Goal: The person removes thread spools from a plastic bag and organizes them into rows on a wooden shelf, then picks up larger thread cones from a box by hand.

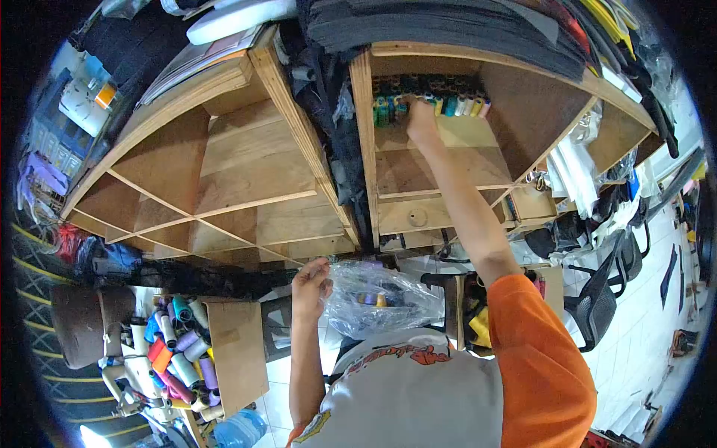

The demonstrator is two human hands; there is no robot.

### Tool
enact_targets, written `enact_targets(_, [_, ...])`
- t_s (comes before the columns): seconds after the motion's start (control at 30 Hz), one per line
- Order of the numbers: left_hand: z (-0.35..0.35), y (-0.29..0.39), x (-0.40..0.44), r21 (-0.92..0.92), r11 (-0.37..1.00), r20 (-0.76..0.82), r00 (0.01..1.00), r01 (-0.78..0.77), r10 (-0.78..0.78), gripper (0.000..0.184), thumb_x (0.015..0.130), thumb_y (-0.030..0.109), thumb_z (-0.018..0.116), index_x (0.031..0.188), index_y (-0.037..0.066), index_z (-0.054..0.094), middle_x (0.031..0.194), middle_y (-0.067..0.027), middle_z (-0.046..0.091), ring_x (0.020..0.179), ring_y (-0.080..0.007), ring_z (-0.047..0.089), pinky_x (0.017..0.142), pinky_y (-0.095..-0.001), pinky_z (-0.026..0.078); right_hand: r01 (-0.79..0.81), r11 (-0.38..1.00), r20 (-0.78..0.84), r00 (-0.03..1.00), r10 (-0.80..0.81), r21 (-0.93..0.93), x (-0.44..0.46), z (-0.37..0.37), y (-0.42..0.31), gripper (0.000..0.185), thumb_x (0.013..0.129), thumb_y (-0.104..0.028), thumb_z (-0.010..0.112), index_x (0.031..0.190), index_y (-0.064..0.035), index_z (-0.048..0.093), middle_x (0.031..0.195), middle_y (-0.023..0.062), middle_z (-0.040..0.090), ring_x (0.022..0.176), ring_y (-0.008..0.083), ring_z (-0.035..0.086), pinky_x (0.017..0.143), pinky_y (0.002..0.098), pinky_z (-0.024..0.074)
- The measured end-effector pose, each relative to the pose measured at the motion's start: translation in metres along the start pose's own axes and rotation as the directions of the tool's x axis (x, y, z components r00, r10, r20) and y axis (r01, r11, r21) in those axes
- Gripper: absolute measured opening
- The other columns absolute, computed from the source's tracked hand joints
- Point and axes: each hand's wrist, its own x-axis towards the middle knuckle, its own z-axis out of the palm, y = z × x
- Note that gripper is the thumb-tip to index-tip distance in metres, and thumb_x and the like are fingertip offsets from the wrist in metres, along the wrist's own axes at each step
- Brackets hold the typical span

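My left hand is closed on the upper edge of a clear plastic bag, which hangs in front of my body. A few small spools show through the plastic, one of them orange-yellow. My right arm is stretched forward into an upper compartment of the wooden shelf. There, my right hand is at a row of small thread spools in green, blue, white, yellow and pink. Its fingers are mostly hidden, so whether it grips a spool does not show. Darker spools stand behind that row.
A second wooden shelf with dividers stands to the left. Dark folded fabric lies on top of the right shelf. Below left, a cardboard box sits by a heap of large thread cones. A black chair stands at the right.
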Motion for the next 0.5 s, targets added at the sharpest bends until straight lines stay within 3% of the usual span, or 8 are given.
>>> enact_targets(0.17, [-0.005,-0.006,0.001,-0.003,1.000,0.008,1.000,0.000,0.000,0.019,0.081,-0.002,0.058,0.100,0.000,0.061,0.085,-0.0051,0.060,0.051,-0.0117,0.050,0.040,-0.0224,0.035,-0.048,0.999,-0.004,0.999,0.048,0.008,-0.003,0.003,0.004,0.028,0.071,-0.009,0.068,0.096,0.0007,0.061,0.084,0.0252,0.061,0.082,0.0408,0.060,0.068,0.0424,0.0480])
enact_targets(0.3, [0.000,-0.004,-0.002,-0.002,1.000,0.005,1.000,0.007,-0.007,0.017,0.083,-0.002,0.058,0.099,0.000,0.061,0.083,-0.0058,0.059,0.050,-0.0121,0.049,0.040,-0.0233,0.035,-0.099,0.990,0.065,0.992,0.106,-0.100,-0.003,0.018,0.019,0.031,0.070,-0.010,0.070,0.097,0.0001,0.060,0.083,0.0243,0.062,0.083,0.0397,0.060,0.069,0.0418,0.0488])
enact_targets(0.37, [-0.001,-0.004,-0.003,0.003,1.000,0.001,1.000,0.010,-0.010,0.015,0.083,-0.001,0.059,0.098,0.000,0.061,0.082,-0.0056,0.059,0.049,-0.0120,0.049,0.039,-0.0239,0.035,-0.178,0.982,0.082,0.980,0.183,-0.062,-0.007,0.011,0.014,0.033,0.069,-0.012,0.072,0.098,-0.0003,0.059,0.084,0.0242,0.062,0.084,0.0387,0.061,0.069,0.0412,0.0492])
enact_targets(0.47, [-0.004,-0.009,0.001,-0.032,0.999,0.044,0.999,-0.004,0.005,0.015,0.083,-0.001,0.059,0.098,0.000,0.061,0.082,-0.0052,0.059,0.048,-0.0117,0.049,0.039,-0.0239,0.035,-0.156,0.987,-0.098,0.982,0.160,0.044,-0.015,-0.015,-0.014,0.034,0.071,-0.015,0.073,0.099,-0.0022,0.060,0.083,0.0186,0.065,0.081,0.0318,0.064,0.067,0.0395,0.0499])
enact_targets(0.5, [-0.001,-0.007,0.000,-0.031,1.000,0.040,0.999,-0.001,0.002,0.015,0.083,-0.001,0.059,0.098,0.000,0.061,0.082,-0.0051,0.059,0.048,-0.0117,0.049,0.039,-0.0238,0.035,-0.231,0.947,0.046,0.973,0.227,0.224,-0.020,-0.031,-0.025,0.032,0.071,-0.016,0.074,0.096,-0.0006,0.061,0.082,0.0163,0.064,0.077,0.0285,0.063,0.065,0.0359,0.0496])
